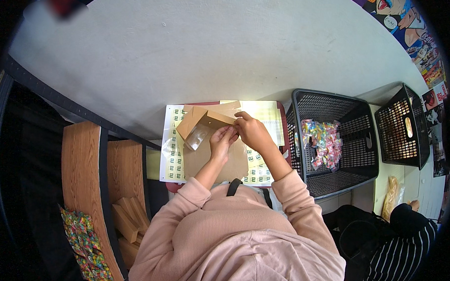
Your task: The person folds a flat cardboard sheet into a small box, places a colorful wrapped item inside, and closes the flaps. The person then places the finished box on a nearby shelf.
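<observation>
A brown cardboard box [192,123], partly folded and with a clear plastic window, stands tilted over the small table in front of me. My left hand [223,139] has its fingers pinched at the box's right end. Right beside it, my right hand [249,130] grips the same end from above, its fingertips close to the left ones. Beneath both hands lies a flat brown cardboard sheet [206,163]. Sheets of yellow and white printed stickers [174,162] are spread under the cardboard. The exact edge or flap between my fingers is too small to make out.
To the right stands a black plastic crate [352,106] holding colourful wrapped candies [324,142], with a second black crate [398,129] beyond. On the left, wood-look shelves [82,160] hold folded cardboard [131,218] and colourful packets [82,239]. A pale wall [182,48] rises behind the table.
</observation>
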The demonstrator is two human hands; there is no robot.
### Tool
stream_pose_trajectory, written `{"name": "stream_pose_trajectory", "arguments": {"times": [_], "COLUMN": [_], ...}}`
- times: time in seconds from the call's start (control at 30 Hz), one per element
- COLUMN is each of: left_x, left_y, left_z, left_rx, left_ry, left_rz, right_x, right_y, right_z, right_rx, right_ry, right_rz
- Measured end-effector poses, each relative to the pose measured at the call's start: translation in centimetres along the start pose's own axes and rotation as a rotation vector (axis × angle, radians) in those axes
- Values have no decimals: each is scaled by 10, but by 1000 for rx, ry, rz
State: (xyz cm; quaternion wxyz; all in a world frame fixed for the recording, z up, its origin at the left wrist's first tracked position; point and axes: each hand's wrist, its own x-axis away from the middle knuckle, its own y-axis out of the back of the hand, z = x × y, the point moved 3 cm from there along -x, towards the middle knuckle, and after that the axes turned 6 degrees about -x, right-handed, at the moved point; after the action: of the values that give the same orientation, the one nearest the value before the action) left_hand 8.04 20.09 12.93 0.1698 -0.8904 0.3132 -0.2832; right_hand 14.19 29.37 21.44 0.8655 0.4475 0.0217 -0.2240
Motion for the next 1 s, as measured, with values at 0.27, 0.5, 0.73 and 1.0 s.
{"name": "stream_pose_trajectory", "arguments": {"times": [0.27, 0.5, 0.73, 1.0], "left_x": [0, 8, 2, 4], "left_y": [2, -7, -1, -2], "left_z": [4, -5, 0, -4], "left_rx": [26, -37, -4, -46], "left_ry": [-15, -32, -28, -12], "left_rz": [31, 37, 72, 85], "right_x": [2, 1, -3, -3], "right_y": [1, 0, 0, 1], "right_z": [2, 0, -4, -4], "right_rx": [61, 197, 191, 130], "right_ry": [35, 77, 146, 81], "right_rz": [32, -3, 61, 101]}}
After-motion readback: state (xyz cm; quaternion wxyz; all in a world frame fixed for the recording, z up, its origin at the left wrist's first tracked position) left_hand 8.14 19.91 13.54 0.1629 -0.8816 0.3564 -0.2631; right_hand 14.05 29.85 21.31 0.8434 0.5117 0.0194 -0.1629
